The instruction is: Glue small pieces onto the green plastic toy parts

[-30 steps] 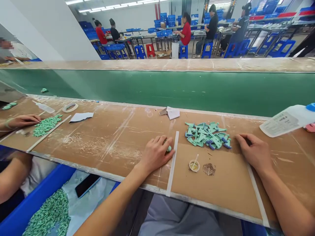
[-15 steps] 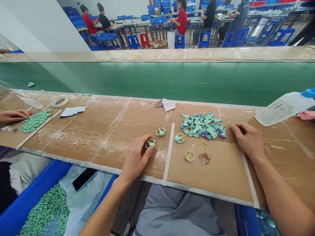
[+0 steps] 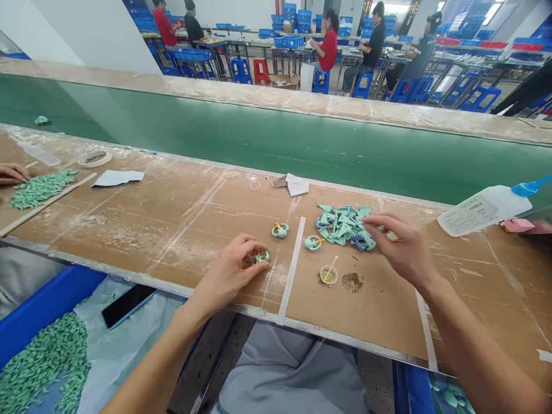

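Note:
My left hand [image 3: 230,269] rests on the board with its fingers curled around a small mint-green ring-shaped piece [image 3: 261,257]. A similar mint-green ring piece with an orange bit [image 3: 280,230] lies just beyond it. Another such ring piece [image 3: 313,243] sits right of the white strip. My right hand [image 3: 401,244] is at the right edge of a pile of flat green parts with blue ends [image 3: 342,225]. Its thumb and forefinger are pinched together; what is between them I cannot make out. A little cup of yellowish liquid with a white stick [image 3: 328,276] stands in front of the pile.
A bottle with a blue nozzle [image 3: 485,210] lies at the right by a pink block [image 3: 517,225]. White strips [image 3: 292,270] divide the board. Folded cloth [image 3: 297,184], a tape roll [image 3: 95,159] and a co-worker's hand [image 3: 12,173] by green pieces [image 3: 43,188] are further left.
My right hand has lifted from the board beside the pile and moved left over its right edge. My left hand stays around the ring piece. The view has tilted.

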Demonstrator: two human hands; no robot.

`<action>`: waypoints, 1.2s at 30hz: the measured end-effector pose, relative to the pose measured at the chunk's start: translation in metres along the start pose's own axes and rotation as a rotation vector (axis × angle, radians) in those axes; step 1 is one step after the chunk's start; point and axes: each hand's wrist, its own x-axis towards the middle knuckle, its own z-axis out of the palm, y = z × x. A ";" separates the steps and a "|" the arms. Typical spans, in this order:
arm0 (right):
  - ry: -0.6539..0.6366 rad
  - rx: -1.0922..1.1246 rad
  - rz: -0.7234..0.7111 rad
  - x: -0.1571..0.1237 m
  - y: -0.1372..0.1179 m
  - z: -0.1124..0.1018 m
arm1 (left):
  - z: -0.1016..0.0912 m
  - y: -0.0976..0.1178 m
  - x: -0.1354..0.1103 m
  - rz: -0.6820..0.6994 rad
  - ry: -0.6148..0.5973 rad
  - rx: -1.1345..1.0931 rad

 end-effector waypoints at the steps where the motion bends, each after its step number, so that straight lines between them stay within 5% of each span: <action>1: -0.140 0.040 -0.091 0.014 -0.012 0.006 | 0.001 0.000 -0.002 0.022 0.000 0.013; 4: -0.527 0.079 -0.293 0.050 -0.034 0.029 | 0.008 -0.002 -0.010 0.095 0.028 0.059; 7: -0.724 0.058 -0.376 0.070 -0.037 0.049 | 0.015 -0.008 -0.021 0.125 0.113 0.077; 12: -0.790 0.125 -0.387 0.083 -0.027 0.067 | 0.013 -0.018 -0.039 0.092 0.234 0.047; 19: -0.914 0.090 -0.136 0.110 -0.035 0.093 | 0.003 -0.020 -0.042 0.011 0.266 0.128; 23: -0.757 0.067 -0.164 0.115 -0.047 0.099 | 0.004 -0.013 -0.037 0.000 0.221 0.163; 27: -0.549 0.032 -0.094 0.100 -0.058 0.066 | 0.005 -0.010 -0.037 -0.007 0.166 0.051; 32: -0.294 0.078 0.181 0.043 -0.064 0.007 | 0.014 -0.004 -0.043 -0.074 0.147 -0.183; 36: -0.155 0.184 0.464 -0.018 -0.070 -0.005 | 0.037 0.016 -0.050 -0.109 0.118 -0.670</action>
